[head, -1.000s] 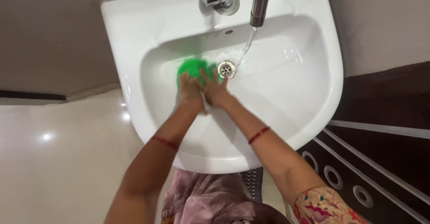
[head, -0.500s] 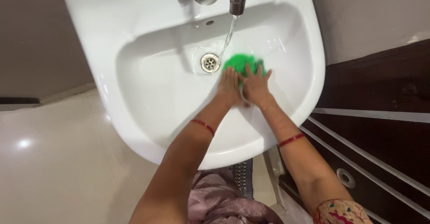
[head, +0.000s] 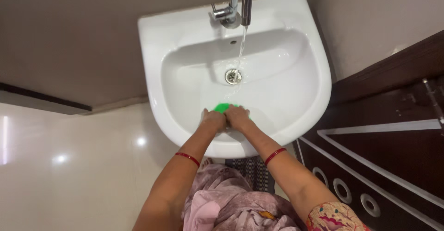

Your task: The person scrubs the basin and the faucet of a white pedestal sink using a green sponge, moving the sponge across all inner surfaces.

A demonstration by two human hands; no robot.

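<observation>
Head view, looking straight down. We see a white wall-hung washbasin [head: 157, 74] with a chrome tap [head: 238, 2] at its far edge. A thin stream of water [head: 240, 51] falls from the spout and lands just beside the round metal drain [head: 233, 76] in the middle of the bowl.

Both hands are inside the bowl, at its near wall. The left hand [head: 213, 118] and the right hand [head: 237, 116] lie side by side, touching each other, palms down and fingers bent over a green scrubber [head: 223, 106]. Only a small green patch of it shows, past the fingertips on the drain side; the rest is covered by the hands. Both hands press it flat against the porcelain. We cannot tell whether the fingers curl round its edge or simply bear down on it.

The scrubber sits on the near slope of the bowl, well apart from the drain and in line with the falling water. The bowl surface looks wet, with a sheen running from the drain toward the hands.

Each wrist carries a red bangle, left [head: 187, 158] and right [head: 274, 156]. The right upper arm shows a floral sleeve [head: 333, 217]. Below the basin lies pinkish-mauve patterned clothing [head: 222, 203].

Surroundings: a dark wooden cabinet [head: 388, 134] with pale inlay lines and rings stands to the right of the basin, a glossy cream tiled floor [head: 69, 166] to the left, and a grey-brown wall [head: 92, 37] behind.
</observation>
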